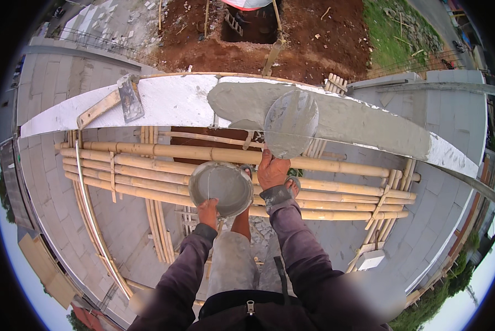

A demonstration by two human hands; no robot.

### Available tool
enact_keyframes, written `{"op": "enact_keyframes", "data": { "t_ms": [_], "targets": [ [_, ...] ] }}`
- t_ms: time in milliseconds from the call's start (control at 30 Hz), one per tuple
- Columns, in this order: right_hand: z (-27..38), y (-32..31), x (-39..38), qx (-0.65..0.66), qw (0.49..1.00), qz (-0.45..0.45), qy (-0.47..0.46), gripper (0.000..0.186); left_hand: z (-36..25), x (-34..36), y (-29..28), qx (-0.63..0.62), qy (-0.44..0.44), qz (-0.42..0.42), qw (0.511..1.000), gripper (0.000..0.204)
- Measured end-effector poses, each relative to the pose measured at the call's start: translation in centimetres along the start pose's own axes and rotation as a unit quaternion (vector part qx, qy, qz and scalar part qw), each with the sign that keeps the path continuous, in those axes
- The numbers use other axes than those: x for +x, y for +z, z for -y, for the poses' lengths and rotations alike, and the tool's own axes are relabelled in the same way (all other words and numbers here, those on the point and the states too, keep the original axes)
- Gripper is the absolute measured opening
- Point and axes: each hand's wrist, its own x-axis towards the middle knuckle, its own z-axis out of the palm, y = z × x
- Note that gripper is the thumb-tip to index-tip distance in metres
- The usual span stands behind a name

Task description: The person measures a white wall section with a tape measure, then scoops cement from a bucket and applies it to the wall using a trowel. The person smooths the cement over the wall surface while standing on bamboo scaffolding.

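Note:
My left hand (pixel 207 212) grips the near rim of a round bucket (pixel 191 194), and grey wet mortar coats its inside. In my right hand (pixel 273 169) is a round flat disc (pixel 292 122) smeared with mortar, held by its near edge. The disc lies over the top of a pale block wall (pixel 173 100), against a layer of grey mortar (pixel 366 117). That layer spreads from the wall's middle to the right. On the wall's left part rests a wood-handled tool (pixel 130 98) with a flat, mortar-caked metal head.
A bamboo pole platform (pixel 148 182) runs beneath my hands, and my feet stand on it. Bamboo uprights (pixel 93 220) rise at its ends. Grey block walls (pixel 432 187) flank both sides. Beyond the top lie red soil (pixel 319 49) and a dug pit (pixel 250 26).

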Motion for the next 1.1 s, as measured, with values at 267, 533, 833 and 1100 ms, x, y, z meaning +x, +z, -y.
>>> {"op": "enact_keyframes", "data": {
  "t_ms": [267,533,833,1100],
  "targets": [
    [-6.1,-8.9,-11.6,-0.058,0.985,0.132,0.094,0.036,-2.7,-2.6,1.9,-0.007,-0.001,0.005,1.0,0.024],
    [0.0,-15.1,-11.3,-0.164,0.866,0.45,0.146,0.036,-5.3,-8.7,3.4,-0.017,0.023,0.06,0.998,0.023],
    [-1.2,-6.4,-10.1,-0.173,0.874,0.432,0.14,0.035,-8.4,-13.1,7.5,0.038,0.036,0.116,0.992,0.028],
    [-2.7,-19.4,-6.5,0.008,0.86,0.48,0.172,0.033,-9.1,-13.4,9.2,0.003,0.047,0.114,0.992,0.025]
  ]
}}
